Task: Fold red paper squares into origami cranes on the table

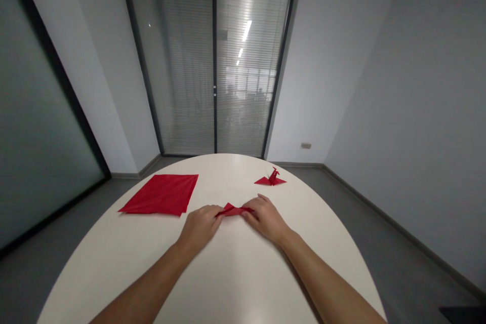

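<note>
Ok so two hands (200,225) (267,217), one folded paper (233,210), one paper crane (272,179). One table (224,278), plus one sheet pile (162,194), number unclear tbh.

Two bare hands, the left hand (202,225) and the right hand (265,217), are gripping opposite ends of a small folded red paper (232,210) above a round white table (228,283). Red paper sheets (161,194) are lying beyond the left hand; a red paper crane (272,177) is resting beyond the right. Behind, a blind-covered glass door (182,71) is standing closed.

Red folded paper (233,210): narrow, crosswise, small peak upward, both ends pinched.
</note>
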Demonstrator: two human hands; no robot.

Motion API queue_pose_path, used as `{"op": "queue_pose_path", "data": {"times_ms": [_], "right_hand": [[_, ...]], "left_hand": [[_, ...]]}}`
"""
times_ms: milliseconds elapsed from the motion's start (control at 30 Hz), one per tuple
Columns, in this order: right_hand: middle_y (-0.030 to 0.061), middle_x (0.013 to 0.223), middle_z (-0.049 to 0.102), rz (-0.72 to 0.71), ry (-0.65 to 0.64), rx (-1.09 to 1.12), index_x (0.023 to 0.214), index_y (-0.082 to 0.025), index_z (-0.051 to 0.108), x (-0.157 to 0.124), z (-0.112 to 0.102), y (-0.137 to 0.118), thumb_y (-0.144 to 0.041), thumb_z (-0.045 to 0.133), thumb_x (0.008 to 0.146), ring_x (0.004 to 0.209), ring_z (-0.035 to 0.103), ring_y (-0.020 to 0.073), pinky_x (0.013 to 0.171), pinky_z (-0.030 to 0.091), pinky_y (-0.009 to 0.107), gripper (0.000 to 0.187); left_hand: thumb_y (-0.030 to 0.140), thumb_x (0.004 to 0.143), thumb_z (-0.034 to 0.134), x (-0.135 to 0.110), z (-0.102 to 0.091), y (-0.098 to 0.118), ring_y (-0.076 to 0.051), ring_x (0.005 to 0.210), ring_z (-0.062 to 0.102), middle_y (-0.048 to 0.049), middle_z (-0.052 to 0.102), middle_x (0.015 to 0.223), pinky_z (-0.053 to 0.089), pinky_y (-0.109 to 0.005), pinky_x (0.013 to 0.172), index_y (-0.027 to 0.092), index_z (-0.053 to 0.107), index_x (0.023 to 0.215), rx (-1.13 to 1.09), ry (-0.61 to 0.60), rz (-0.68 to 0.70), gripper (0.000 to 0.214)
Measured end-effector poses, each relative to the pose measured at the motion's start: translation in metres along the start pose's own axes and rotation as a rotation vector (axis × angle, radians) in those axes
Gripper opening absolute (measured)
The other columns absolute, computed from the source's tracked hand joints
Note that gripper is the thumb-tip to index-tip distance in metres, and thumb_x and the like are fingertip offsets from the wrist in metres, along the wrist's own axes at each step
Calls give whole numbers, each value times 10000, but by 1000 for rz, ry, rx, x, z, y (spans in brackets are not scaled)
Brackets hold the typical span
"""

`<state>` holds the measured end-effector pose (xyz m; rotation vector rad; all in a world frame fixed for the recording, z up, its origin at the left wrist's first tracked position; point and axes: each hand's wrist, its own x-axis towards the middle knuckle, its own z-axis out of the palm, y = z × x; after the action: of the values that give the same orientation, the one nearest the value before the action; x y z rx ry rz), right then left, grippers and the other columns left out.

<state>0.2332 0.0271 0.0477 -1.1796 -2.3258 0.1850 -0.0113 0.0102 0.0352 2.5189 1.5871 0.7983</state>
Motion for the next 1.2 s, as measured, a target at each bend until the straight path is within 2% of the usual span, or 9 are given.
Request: {"op": "queue_pose_path", "data": {"times_ms": [200, 333, 600, 700, 767, 900, 1033, 1100, 1200], "right_hand": [[49, 1086, 761, -3, -19, 6, 1121, -234, 697, 0, 2, 3, -238, 554, 958, 1022, 687, 220, 1103, 365, 465, 216], [43, 1072, 762, 24, -4, 45, 1112, -242, 711, -1, -1, 3, -268, 544, 964, 992, 685, 222, 936, 482, 364, 224], [39, 1061, 754, 153, 67, 298, 1132, -250, 700, -2, -3, 2, -297, 612, 912, 945, 688, 221, 858, 516, 341, 242], [59, 1035, 747, 219, 184, 501, 1091, -211, 702, 2, 2, 11, -327, 661, 876, 936, 688, 226, 860, 523, 359, 248], [56, 961, 734, 279, 286, 619, 1065, -189, 692, 5, 5, 16, -361, 733, 814, 872, 684, 223, 829, 527, 368, 307], [-59, 640, 581, 340, 385, 872, 1211, -192, 585, 9, 8, 19, -428, 801, 737, 649, 636, 186, 662, 513, 330, 572], [-14, 849, 675, 398, 380, 1157, 1360, -235, 412, 9, 10, 10, -428, 861, 669, 757, 704, 206, 727, 542, 347, 846], [21, 949, 702, 429, 361, 1238, 1371, -250, 387, 9, 12, 6, -420, 873, 655, 794, 717, 216, 742, 557, 362, 883], [27, 953, 712, 477, 329, 1253, 1374, -250, 373, 10, 18, 4, -419, 877, 646, 754, 709, 204, 657, 559, 321, 902]], "left_hand": [[158, 938, 553, 1, -1, -5, -242, 1025, 685, -63, 753, 1068, 511, -336, 876, 223, 718, 1106, 50, -75, -18, 244], [179, 949, 549, 3, -1, -4, -250, 1017, 680, -69, 743, 1037, 509, -346, 865, 211, 709, 1090, 57, -70, -54, 216], [188, 979, 457, 2, 2, -11, -227, 980, 676, -71, 719, 1054, 491, -315, 800, 203, 629, 1075, -98, 79, -152, 198], [230, 978, 445, 2, 2, -12, -228, 945, 675, -75, 714, 1025, 491, -328, 802, 207, 607, 1068, -222, 142, -165, 187], [263, 971, 448, 2, 4, -11, -225, 905, 675, -74, 710, 984, 497, -337, 801, 202, 596, 1052, -339, 173, -174, 180], [339, 929, 498, 4, 14, -8, -203, 824, 677, -53, 697, 895, 522, -321, 764, 196, 589, 1019, -617, 216, -236, 192], [348, 854, 567, 7, 23, -3, -180, 754, 672, -37, 681, 838, 533, -306, 732, 187, 575, 973, -778, 224, -318, 200], [334, 830, 591, 7, 25, 0, -170, 706, 664, -16, 668, 787, 527, -292, 693, 186, 563, 988, -833, 192, -340, 219], [286, 820, 587, 6, 26, 2, -161, 635, 635, 24, 629, 697, 491, -263, 614, 179, 546, 1050, -852, 138, -350, 256]]}}
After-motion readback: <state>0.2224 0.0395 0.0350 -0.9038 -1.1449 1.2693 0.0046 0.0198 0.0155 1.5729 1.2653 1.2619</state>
